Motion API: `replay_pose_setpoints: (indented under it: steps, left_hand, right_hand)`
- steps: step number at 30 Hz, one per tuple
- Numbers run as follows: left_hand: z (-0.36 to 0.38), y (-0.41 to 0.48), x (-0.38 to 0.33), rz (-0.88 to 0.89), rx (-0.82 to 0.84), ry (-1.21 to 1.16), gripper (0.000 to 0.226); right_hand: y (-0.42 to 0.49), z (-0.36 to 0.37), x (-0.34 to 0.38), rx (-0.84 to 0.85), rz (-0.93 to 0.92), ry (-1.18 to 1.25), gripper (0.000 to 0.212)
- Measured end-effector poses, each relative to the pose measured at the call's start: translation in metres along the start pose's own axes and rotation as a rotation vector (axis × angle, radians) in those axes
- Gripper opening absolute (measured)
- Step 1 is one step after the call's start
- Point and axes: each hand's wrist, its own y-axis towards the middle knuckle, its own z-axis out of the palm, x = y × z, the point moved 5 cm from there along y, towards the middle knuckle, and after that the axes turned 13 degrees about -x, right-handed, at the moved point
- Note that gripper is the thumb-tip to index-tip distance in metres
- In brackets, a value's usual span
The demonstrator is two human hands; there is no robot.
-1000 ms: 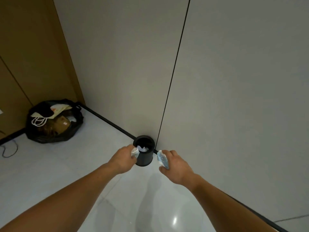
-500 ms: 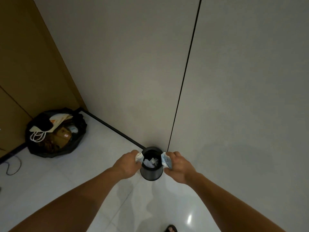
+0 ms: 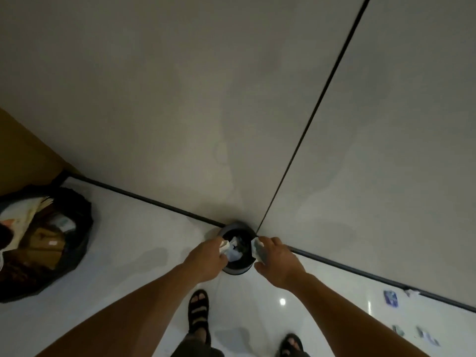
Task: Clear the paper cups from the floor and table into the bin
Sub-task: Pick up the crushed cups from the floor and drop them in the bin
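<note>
Clutching left cup (image 3: 224, 246) in curled left hand (image 3: 206, 258), right cup (image 3: 257, 249) in right hand (image 3: 277, 262), both just over bin (image 3: 233, 226) mouth, equally near.

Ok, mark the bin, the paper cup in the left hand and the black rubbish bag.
bin (image 3: 237, 271): head view, near outer wall.
paper cup (image 3: 224, 246): head view, crushed white side, in left hand (image 3: 206, 258).
black rubbish bag (image 3: 83, 228): head view, right plastic edge.

Glossy white tiled floor (image 3: 134, 243) — small black round bin (image 3: 233, 226) against the wall, open black plastic rubbish bag (image 3: 79, 243) far left, flattened blue-and-white paper cups (image 3: 390, 298) scattered right, black-sandalled feet (image 3: 198, 313) nearest.
</note>
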Motion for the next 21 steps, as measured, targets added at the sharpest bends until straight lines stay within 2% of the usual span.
replay_pose_setpoints:
  steps: [5,10,15,21]
  left_hand:
    - [0.046,0.092,0.031,0.058,0.084,0.114,0.043]
    - [0.149,0.182,0.07,0.122,0.191,0.212,0.038]
    - [0.247,0.268,0.122,0.187,0.178,0.28,0.044]
    - [0.291,0.306,0.162,0.27,0.098,0.323,0.07]
  right_hand:
    - [0.057,0.069,-0.027,-0.021,0.166,0.088,0.065]
    - [0.129,0.18,-0.084,-0.031,0.291,0.146,0.061]
    - [0.205,0.293,-0.135,-0.026,0.334,0.12,0.073]
    - [0.231,0.349,-0.169,-0.131,0.345,0.234,0.078]
